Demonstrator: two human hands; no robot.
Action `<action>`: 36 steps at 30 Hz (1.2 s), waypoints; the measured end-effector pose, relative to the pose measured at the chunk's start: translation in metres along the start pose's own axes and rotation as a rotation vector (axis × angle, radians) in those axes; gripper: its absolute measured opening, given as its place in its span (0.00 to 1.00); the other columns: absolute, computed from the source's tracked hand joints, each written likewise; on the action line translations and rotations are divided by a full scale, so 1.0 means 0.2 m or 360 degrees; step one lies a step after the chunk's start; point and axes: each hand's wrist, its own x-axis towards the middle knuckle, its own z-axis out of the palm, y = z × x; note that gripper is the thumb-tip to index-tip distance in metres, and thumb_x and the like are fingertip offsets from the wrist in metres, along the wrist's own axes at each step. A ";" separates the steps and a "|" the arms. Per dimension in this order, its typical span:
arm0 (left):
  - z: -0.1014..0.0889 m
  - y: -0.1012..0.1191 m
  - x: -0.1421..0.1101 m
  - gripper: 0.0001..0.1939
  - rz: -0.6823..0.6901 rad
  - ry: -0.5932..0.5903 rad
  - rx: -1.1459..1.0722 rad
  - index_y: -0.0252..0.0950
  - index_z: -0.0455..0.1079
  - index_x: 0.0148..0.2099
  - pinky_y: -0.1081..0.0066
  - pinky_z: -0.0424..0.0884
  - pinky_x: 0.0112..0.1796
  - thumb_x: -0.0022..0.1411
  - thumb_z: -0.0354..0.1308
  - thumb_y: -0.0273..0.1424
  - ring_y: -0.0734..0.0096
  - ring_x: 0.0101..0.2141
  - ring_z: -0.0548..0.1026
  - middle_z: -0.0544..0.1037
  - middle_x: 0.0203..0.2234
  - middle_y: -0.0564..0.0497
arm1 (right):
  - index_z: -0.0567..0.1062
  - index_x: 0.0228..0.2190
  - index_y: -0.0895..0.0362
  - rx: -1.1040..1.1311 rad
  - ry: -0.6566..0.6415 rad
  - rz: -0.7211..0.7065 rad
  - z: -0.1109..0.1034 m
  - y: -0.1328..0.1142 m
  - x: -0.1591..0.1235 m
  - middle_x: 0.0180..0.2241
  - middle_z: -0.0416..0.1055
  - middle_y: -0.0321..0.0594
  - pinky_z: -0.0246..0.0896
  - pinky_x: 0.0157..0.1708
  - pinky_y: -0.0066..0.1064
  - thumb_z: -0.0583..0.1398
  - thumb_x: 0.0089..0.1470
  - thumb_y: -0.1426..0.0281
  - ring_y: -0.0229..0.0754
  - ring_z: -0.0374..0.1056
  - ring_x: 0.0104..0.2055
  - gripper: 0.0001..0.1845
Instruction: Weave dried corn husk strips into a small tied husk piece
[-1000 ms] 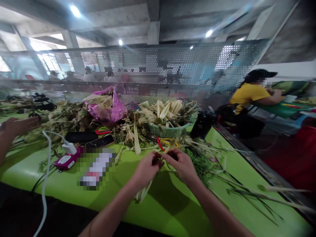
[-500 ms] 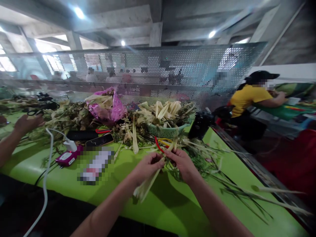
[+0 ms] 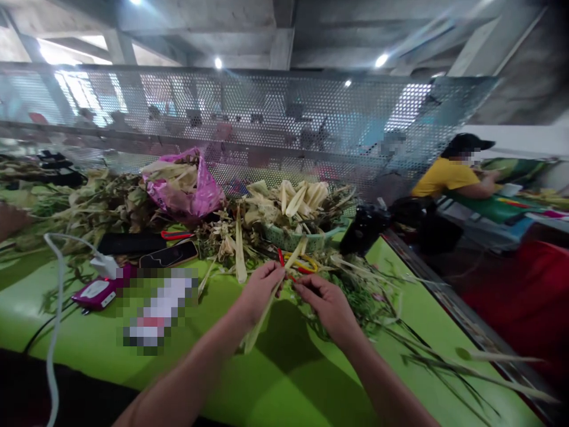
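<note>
In the head view my left hand [image 3: 262, 289] pinches a long pale dried husk [image 3: 258, 328] that looks like corn husk. The strip slants from beyond my fingertips down toward the near edge of the table. My right hand [image 3: 326, 302] is just to the right, slightly apart from the husk. Its thumb and fingers are closed together, and whatever they hold is too small to make out. Behind both hands lies a tool with red and yellow handles [image 3: 310, 265], partly hidden. A green basket [image 3: 296, 240] heaped with folded husks stands beyond it.
Dried stalks [image 3: 102, 201], a pink plastic bag [image 3: 208, 196] and a phone [image 3: 169, 254] lie on the green table [image 3: 200, 367]. A purple power socket [image 3: 98, 293] carries a white cable. Green sprigs [image 3: 355, 302] and a black container [image 3: 364, 228] are at right. A person in yellow [image 3: 448, 178] sits beyond.
My right hand has drawn away from the husk; earlier both hands met on it. My left hand has shifted slightly left and up. Another person's hand at far left has mostly left view.
</note>
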 end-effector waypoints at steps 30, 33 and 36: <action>-0.17 -0.02 0.09 0.17 0.0075 0.0387 -0.0219 0.36 0.60 0.23 0.75 0.54 0.22 0.52 0.58 0.43 0.80 0.17 0.58 0.58 0.14 0.59 | 0.78 0.27 0.56 -0.0442 -0.0151 -0.0174 -0.17 -0.05 -0.03 0.26 0.72 0.41 0.60 0.30 0.32 0.57 0.53 0.54 0.43 0.66 0.30 0.19; -0.20 -0.01 0.10 0.16 0.0064 0.0480 -0.0295 0.36 0.59 0.24 0.75 0.53 0.22 0.52 0.58 0.41 0.81 0.17 0.56 0.58 0.14 0.60 | 0.79 0.34 0.54 -0.0704 -0.0080 -0.0230 -0.22 -0.08 0.00 0.40 0.75 0.45 0.62 0.34 0.35 0.54 0.56 0.54 0.48 0.69 0.37 0.20; -0.23 0.01 0.11 0.14 0.0055 0.0507 -0.0391 0.36 0.60 0.24 0.74 0.52 0.21 0.52 0.58 0.39 0.81 0.16 0.56 0.58 0.14 0.60 | 0.77 0.42 0.53 -0.1013 0.0002 -0.0225 -0.22 -0.07 0.11 0.39 0.76 0.43 0.61 0.37 0.36 0.52 0.58 0.56 0.47 0.69 0.36 0.20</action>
